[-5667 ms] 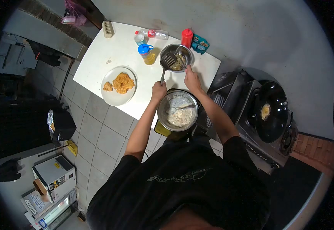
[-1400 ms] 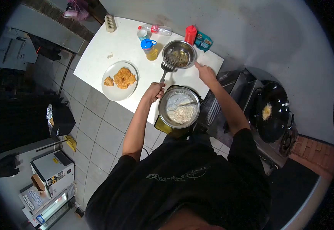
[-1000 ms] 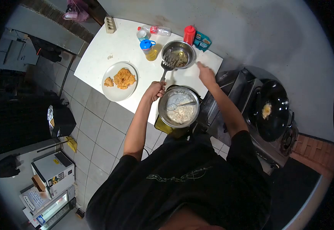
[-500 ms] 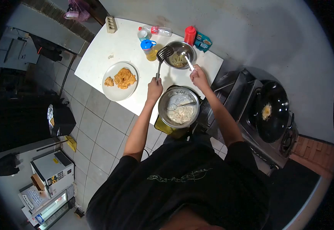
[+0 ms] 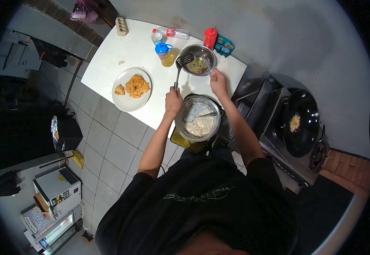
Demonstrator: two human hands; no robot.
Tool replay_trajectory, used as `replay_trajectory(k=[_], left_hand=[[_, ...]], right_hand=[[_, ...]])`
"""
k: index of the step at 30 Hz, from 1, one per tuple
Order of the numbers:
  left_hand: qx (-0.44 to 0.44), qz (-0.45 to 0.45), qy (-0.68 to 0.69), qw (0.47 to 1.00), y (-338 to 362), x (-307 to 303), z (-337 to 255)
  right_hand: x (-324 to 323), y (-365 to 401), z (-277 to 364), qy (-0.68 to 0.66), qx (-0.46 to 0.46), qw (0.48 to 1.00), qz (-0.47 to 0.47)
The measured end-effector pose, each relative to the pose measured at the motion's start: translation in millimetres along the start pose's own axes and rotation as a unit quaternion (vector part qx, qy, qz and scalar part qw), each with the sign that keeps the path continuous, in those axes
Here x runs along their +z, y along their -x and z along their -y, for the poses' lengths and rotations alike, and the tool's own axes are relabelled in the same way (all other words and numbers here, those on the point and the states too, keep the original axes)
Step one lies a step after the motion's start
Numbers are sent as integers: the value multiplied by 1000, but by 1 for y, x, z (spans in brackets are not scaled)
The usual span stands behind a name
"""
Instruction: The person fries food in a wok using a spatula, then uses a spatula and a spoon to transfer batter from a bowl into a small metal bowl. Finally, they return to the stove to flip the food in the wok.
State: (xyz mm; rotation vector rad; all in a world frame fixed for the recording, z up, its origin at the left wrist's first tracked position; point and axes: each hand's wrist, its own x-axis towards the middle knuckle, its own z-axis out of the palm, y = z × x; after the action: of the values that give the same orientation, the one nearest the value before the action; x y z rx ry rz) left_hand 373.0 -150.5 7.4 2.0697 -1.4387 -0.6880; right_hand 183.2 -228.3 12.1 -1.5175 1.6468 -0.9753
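Closest to the body, below the black shirt front, a large steel bowl (image 5: pixel 186 131) sits at the near edge of the white table (image 5: pixel 108 63), holding pale batter with a spoon (image 5: pixel 198 116) lying across it. Just left of that bowl's rim the left hand (image 5: pixel 173 98) is closed around the handle end of a black slotted spatula (image 5: pixel 179 70). The spatula runs away from the body, and its slotted head is raised over the left rim of a small steel bowl (image 5: pixel 210 55). The right hand (image 5: pixel 218 80) is at the near rim of this small bowl with its fingers curled. Whether they are clamped on anything cannot be told at this size. The small bowl holds a brownish mix and stands towards the far right of the table. To the left, well apart from both hands, a plate (image 5: pixel 121 97) carries two golden fritters (image 5: pixel 136 86). Beyond the spatula head stands an oil bottle (image 5: pixel 164 54) with a blue cap, and a red bottle (image 5: pixel 209 39) stands behind the small bowl. Off to the right, a black wok (image 5: pixel 306 140) rests on a stove (image 5: pixel 274 146) with one piece frying in it
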Motion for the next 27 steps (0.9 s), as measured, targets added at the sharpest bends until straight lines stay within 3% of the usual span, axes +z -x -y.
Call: replay_trajectory(k=[3,5,6,8,11,21,27], left_hand=[[-5,4,9,1000,-1,-1,-1],[-5,7,14,1000,0,-2,-2],[-4,6,21,1000,0,-2,-3],[-3,5,28,1000,1,-3,-5],[-1,3,33,999,1,-3,-9],[-4,13,62,998,1,1,-18],[18,6,71,997,-4,3,-35]], right_hand=[[3,-4,-5,-18,-10,1000,-5],[-9,5,23,-210,175,958,83],[-9,4,23,-210,175,958,84],[-8,3,22,-334,223,910,103],[-13,4,21,-373,224,889,142],[-9,5,12,-392,207,884,148],[7,11,-16,-318,238,908,132]])
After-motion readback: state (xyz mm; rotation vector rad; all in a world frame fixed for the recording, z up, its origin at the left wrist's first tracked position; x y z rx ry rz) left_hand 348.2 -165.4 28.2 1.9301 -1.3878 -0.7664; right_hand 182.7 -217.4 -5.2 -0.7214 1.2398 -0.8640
